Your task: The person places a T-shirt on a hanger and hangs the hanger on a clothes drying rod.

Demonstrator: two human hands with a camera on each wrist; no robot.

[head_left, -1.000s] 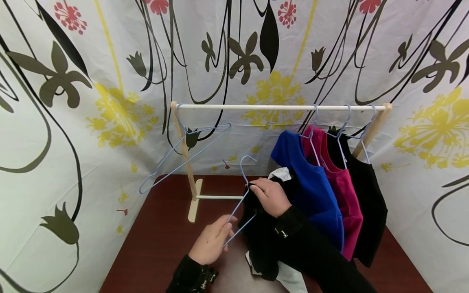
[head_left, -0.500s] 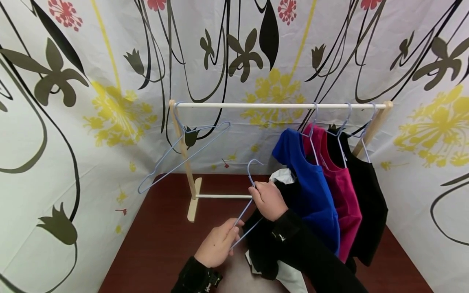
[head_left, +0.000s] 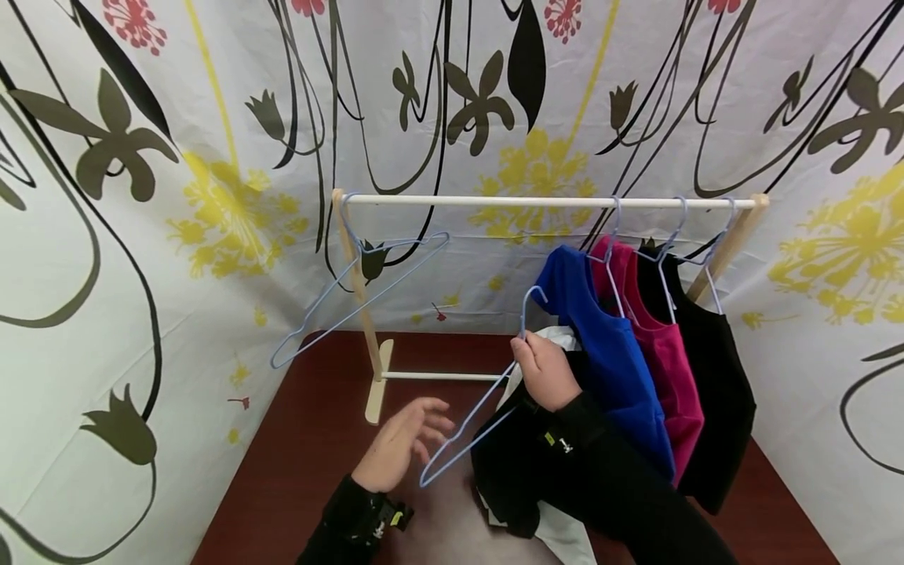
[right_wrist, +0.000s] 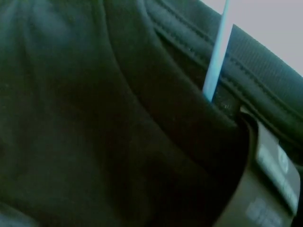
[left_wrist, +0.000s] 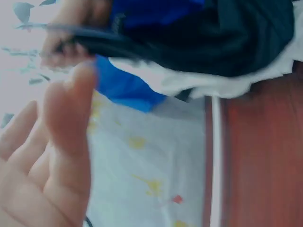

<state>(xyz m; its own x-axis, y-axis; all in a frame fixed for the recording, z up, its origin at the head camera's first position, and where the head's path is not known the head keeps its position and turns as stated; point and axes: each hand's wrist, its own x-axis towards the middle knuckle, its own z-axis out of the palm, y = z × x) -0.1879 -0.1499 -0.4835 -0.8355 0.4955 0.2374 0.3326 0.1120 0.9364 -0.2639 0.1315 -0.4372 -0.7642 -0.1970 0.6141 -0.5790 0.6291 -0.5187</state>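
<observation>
My right hand [head_left: 547, 373] grips a light-blue clothes hanger [head_left: 524, 311] just below its hook. One end of the hanger is inside a black shirt [head_left: 504, 490] with white parts, which hangs below that hand; its other end sticks out bare to the left. In the right wrist view, the hanger's bar [right_wrist: 218, 59] passes into the neckline of the black shirt [right_wrist: 71, 118], near a label [right_wrist: 265, 184]. My left hand [head_left: 402, 443] is beside the bare end, fingers loosely extended, holding nothing. The left wrist view shows this hand [left_wrist: 61, 142] blurred.
A wooden clothes rack [head_left: 459, 201] stands on the dark red table [head_left: 282, 471]. At its left hangs a bare hanger [head_left: 367, 306]. Blue [head_left: 621, 384], pink [head_left: 667, 353] and black [head_left: 720, 392] tops hang at its right. A flower-patterned curtain [head_left: 233, 118] surrounds the table.
My left hand has let go of the hanger's end and moved slightly left, its fingers opening. My right hand has carried the hanger and black shirt a little to the right.
</observation>
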